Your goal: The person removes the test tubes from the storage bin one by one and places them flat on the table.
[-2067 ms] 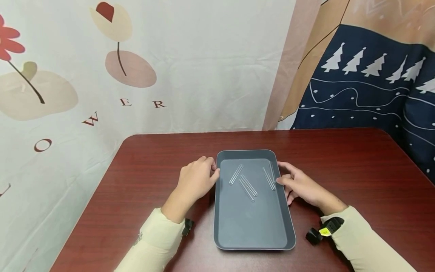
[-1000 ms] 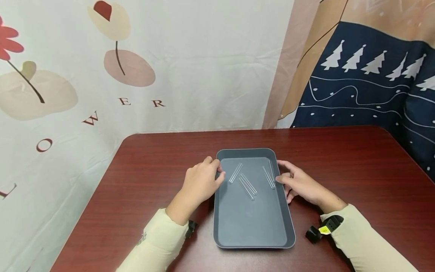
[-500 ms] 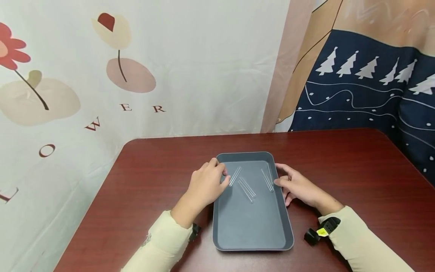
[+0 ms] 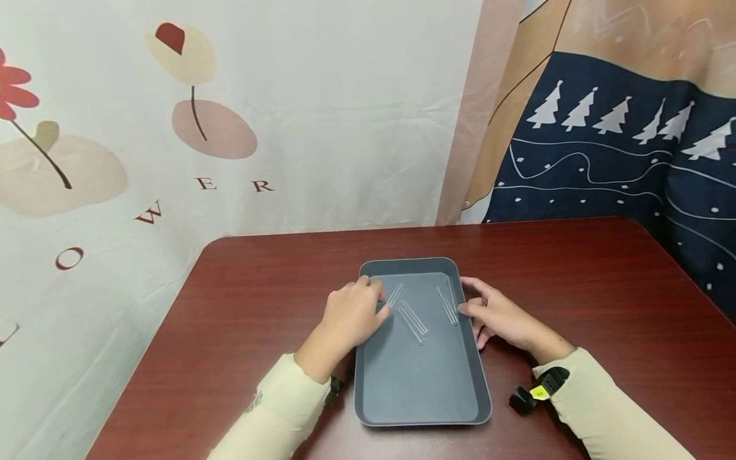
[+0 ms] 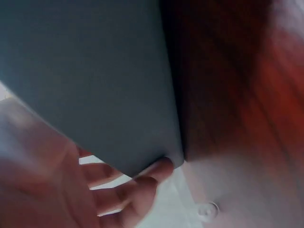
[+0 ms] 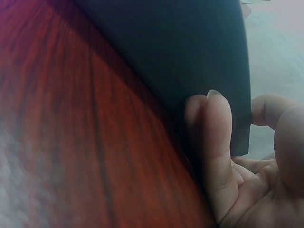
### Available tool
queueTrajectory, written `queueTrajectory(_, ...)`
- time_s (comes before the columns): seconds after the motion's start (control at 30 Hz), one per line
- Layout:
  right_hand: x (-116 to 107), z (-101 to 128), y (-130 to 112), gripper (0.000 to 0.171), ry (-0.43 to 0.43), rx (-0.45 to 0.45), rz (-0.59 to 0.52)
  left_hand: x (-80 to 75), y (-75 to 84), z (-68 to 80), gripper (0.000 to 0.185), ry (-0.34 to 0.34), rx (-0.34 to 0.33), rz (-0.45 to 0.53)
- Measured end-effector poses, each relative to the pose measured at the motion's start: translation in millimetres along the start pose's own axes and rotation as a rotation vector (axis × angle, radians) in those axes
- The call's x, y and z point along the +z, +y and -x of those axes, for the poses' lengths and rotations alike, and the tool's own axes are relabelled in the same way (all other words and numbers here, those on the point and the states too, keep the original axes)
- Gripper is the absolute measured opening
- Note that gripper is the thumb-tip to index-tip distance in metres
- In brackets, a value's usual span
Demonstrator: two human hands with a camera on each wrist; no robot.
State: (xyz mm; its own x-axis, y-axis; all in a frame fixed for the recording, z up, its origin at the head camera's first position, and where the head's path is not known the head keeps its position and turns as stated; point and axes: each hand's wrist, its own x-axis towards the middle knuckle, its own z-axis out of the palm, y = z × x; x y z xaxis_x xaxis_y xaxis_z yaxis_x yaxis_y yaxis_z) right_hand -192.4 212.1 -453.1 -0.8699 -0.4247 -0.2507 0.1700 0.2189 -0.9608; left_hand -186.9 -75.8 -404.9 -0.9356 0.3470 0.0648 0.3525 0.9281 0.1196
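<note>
The left hand [image 4: 351, 313] has been brought in over the tray's left rim since a second ago, and its fingertips are now set down at the near end of the leftmost clear rod [image 4: 394, 294]; whether that rod is pinched or only touched cannot be told from the head view. The right hand [image 4: 499, 316] has hardly been moved: the right rim of the grey tray [image 4: 422, 383] is gripped, thumb over the edge, fingers pressed to the outer wall [image 6: 209, 118]. So the tray is being steadied while a rod is reached for.

The tray is seen lying on the dark red table [image 4: 575, 281], with the clear rods scattered in its far half: a pair [image 4: 413, 319] in the middle, two more [image 4: 447, 301] by the right rim.

In the left wrist view only the tray's underside and blurred fingers [image 5: 142, 190] are shown; no rod is visible there. The rods' exact count is hard to make out against the grey.
</note>
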Motion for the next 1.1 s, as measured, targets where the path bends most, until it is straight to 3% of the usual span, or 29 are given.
queueTrajectory(0.7,1,-3,-5,0.067,0.021,0.018,0.044,4.4,-1.4,-3.6,0.023,-0.035,0.02,-0.042)
queueTrajectory(1.1,1,-2,-2,0.066,0.013,0.016,0.048,10.1,-1.3,-4.9,0.024,-0.018,0.032,-0.075)
